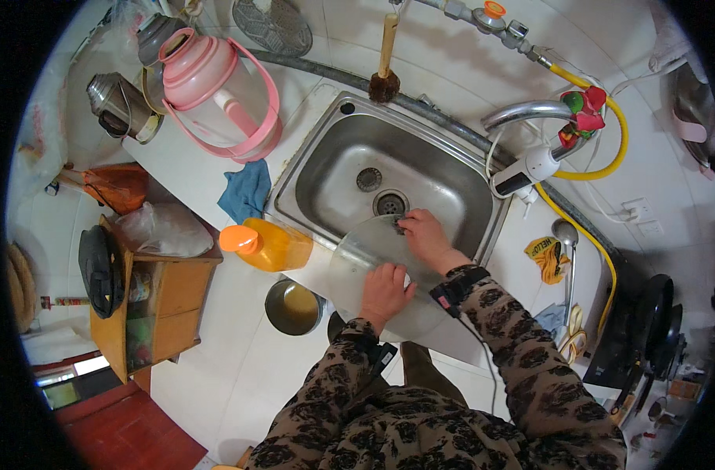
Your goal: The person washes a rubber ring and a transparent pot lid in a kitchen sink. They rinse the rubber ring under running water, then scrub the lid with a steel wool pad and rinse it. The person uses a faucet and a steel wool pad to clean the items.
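A large round see-through lid (351,258), apparently glass, lies across the near rim of the steel sink (334,176), partly over the basin. My left hand (386,294) grips the lid near its middle, fingers curled around a small pale part that looks like a knob. Pinched in the fingers of my right hand (429,239) is a small dark scrubber (399,223), probably steel wool, pressed to the lid's far edge. The drain (391,203) lies just beyond it in the basin.
An orange-capped bottle (278,244) and a blue cloth (245,189) sit left of the sink, near a pink thermos (216,100). Behind are a wooden-handled brush (385,64) and the faucet (528,170). A ladle (570,252) lies right; a pot (294,306) stands below the counter.
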Demonstrator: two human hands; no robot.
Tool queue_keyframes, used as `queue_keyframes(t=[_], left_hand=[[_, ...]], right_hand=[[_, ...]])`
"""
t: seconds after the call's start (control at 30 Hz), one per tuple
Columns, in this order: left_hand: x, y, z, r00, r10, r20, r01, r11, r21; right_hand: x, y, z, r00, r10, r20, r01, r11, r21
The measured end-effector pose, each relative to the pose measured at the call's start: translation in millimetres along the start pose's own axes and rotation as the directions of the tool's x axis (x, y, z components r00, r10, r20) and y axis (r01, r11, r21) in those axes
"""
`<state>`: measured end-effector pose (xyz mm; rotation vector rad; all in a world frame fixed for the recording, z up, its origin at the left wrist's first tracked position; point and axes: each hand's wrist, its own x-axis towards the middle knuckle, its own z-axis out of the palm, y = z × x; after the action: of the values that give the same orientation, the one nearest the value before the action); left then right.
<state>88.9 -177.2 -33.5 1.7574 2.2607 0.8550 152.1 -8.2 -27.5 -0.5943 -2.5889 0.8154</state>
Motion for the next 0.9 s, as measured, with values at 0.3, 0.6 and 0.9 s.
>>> queue_keyframes(t=[0.3, 0.6, 0.9], left_hand=[[0, 0, -1, 0.998, -0.016, 0.056, 0.016, 1.000, 0.009], [-2, 0, 3, 1.000, -0.010, -0.025, 0.010, 1.000, 0.015], [-2, -1, 7, 1.000, -0.022, -0.002, 0.022, 1.000, -0.007]], right_hand=[[26, -21, 17, 0.994, -0.043, 0.099, 0.044, 0.999, -0.009], [6, 5, 11, 0.982, -0.032, 0.185, 0.031, 0.999, 0.008], [-77, -28, -26, 0.989, 0.001, 0.149, -0.008, 0.999, 0.044]])
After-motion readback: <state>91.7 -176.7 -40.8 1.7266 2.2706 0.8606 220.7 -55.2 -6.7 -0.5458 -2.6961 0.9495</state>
